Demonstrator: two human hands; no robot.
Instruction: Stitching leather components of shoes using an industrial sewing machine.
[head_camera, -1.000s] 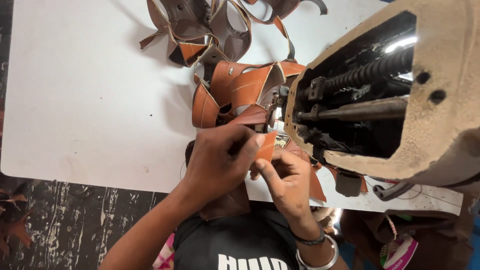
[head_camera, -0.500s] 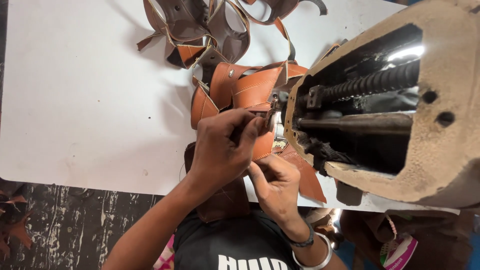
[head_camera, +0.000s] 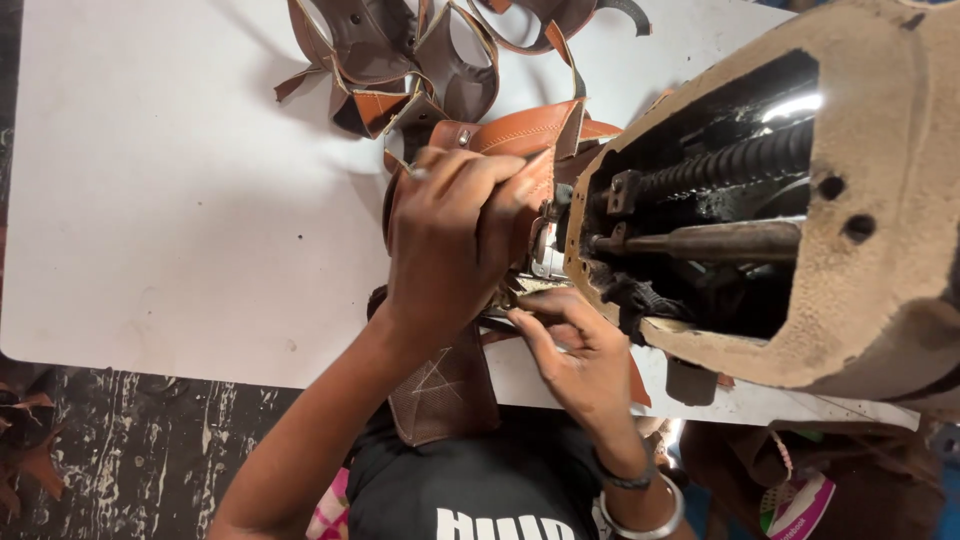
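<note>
Here, leather piece (head_camera: 520, 135) under left hand (head_camera: 450, 235)

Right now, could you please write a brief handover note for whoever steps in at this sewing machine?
Left hand: clamped over the tan leather piece, pressing it at the needle area.
Right hand: fingers pinching the piece's edge just under the machine head.
More cut leather pieces are piled at the far edge of the white table.
Done or left: stitching progress is hidden by the hands.
</note>
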